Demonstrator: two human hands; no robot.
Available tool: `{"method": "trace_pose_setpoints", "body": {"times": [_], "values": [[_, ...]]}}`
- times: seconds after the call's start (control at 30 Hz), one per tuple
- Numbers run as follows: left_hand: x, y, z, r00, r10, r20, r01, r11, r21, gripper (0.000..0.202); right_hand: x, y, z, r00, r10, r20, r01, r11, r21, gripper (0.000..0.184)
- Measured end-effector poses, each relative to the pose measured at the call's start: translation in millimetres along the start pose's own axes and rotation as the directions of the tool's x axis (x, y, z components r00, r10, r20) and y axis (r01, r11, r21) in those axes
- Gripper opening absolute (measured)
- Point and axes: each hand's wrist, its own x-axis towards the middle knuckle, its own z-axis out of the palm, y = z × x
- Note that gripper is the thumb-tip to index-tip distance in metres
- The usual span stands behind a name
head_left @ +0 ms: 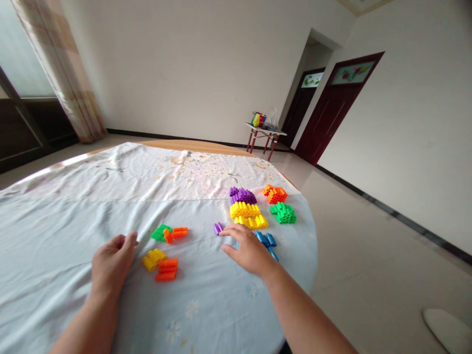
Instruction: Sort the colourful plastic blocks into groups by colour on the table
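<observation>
My right hand [245, 247] is stretched over the cloth with thumb and fingers apart. Its forefinger reaches the small purple plastic tubes [218, 228], touching or just beside them. Blue tubes [266, 239] lie by its wrist side, partly covered. Behind it are stacks of yellow tubes [245, 210] and purple tubes [243, 195]. My left hand [113, 258] rests on the cloth at the left, fingers curled and thumb against them; whatever is inside is hidden. To its right lie green tubes [159, 233], orange tubes [167, 269] and yellow tubes [154, 259] in small groups.
A pale floral cloth [199, 305] covers the round table, whose wooden rim [191, 143] shows at the back. Orange tubes [276, 194] and green tubes [283, 213] are stacked near the right edge. Farther off, a small table [265, 130] holds colourful items beside dark red doors [335, 108].
</observation>
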Motion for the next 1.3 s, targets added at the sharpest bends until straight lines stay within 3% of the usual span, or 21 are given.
{"method": "trace_pose_setpoints", "body": {"times": [0.17, 0.3, 0.47, 0.73, 0.97, 1.1, 1.3], "values": [[1, -2, 0.0, 1.000, 0.014, -0.003, -0.014, 1.000, -0.011, 0.034, 52, 11, 30, 0.989, 0.034, 0.146, -0.003, 0.978, -0.209, 0.038], [1, -2, -0.2, 1.000, 0.028, 0.000, -0.028, 0.999, -0.023, 0.034, 69, 27, 42, 0.951, 0.099, 0.292, 0.014, 0.933, -0.359, 0.044], [1, -4, -0.4, 1.000, 0.031, -0.003, -0.031, 0.999, -0.033, 0.035, 65, 31, 44, 0.942, 0.125, 0.310, 0.009, 0.918, -0.397, 0.039], [3, 0, 0.6, 1.000, 0.014, -0.003, -0.014, 1.000, 0.001, 0.034, 53, 5, 40, 0.956, 0.026, 0.294, 0.067, 0.950, -0.304, 0.044], [8, -3, -0.7, 1.000, 0.026, -0.003, -0.026, 0.998, 0.058, 0.040, 51, 9, 46, 0.936, 0.041, 0.348, 0.064, 0.956, -0.286, 0.031], [9, -3, -1.7, 1.000, 0.014, -0.002, -0.014, 0.997, 0.075, 0.042, 63, 16, 28, 0.961, -0.029, 0.276, 0.075, 0.984, -0.159, 0.038], [15, -9, 3.1, 0.999, 0.033, 0.009, -0.033, 0.997, 0.065, 0.043, 117, 52, -32, 0.998, -0.005, 0.060, 0.011, 0.995, -0.104, 0.039]]}}
